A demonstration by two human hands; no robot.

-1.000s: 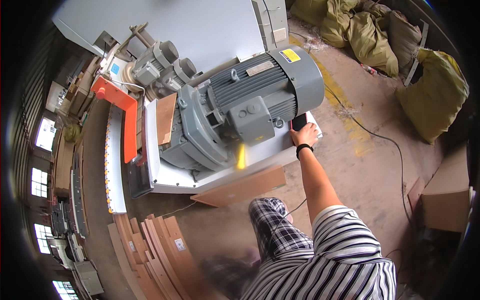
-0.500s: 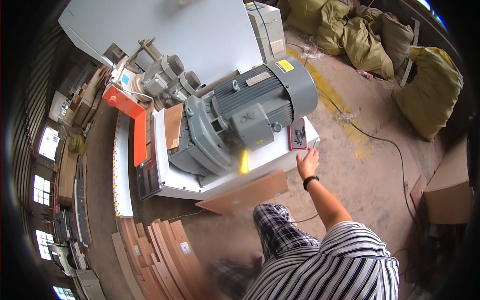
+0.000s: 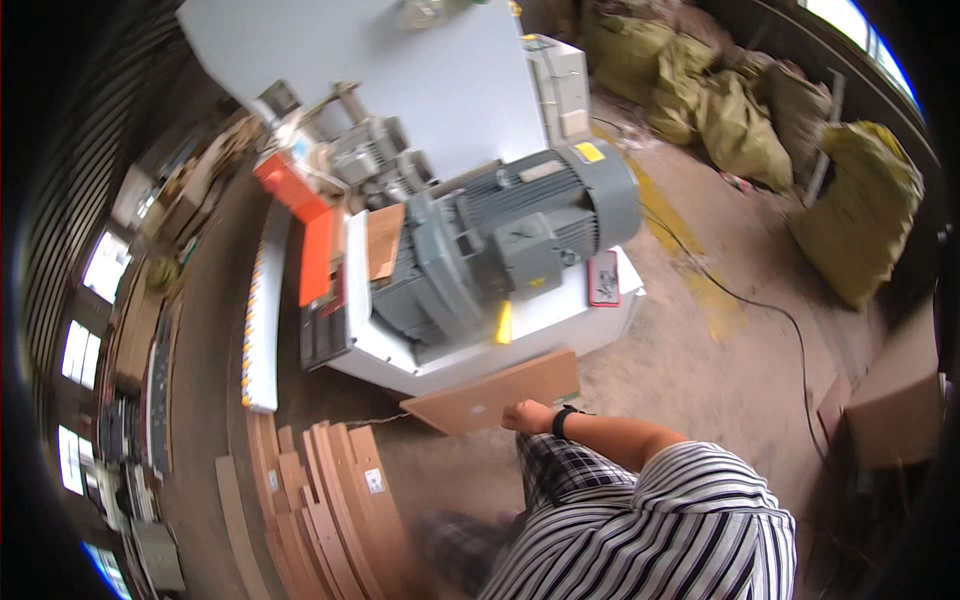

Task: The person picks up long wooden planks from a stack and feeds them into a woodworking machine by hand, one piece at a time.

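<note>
The flat brown board [image 3: 495, 393] leans against the foot of the white machine base [image 3: 560, 325], its long axis running left to right and rising a little toward my right. My right hand [image 3: 527, 416] sits at its lower edge near the right end, fingers curled against it; whether they truly clamp it I cannot tell. My left hand is out of view. Above stands 1 big grey motor [image 3: 510, 240]; curved wooden strips [image 3: 320, 500] lie stacked to my left.
</note>
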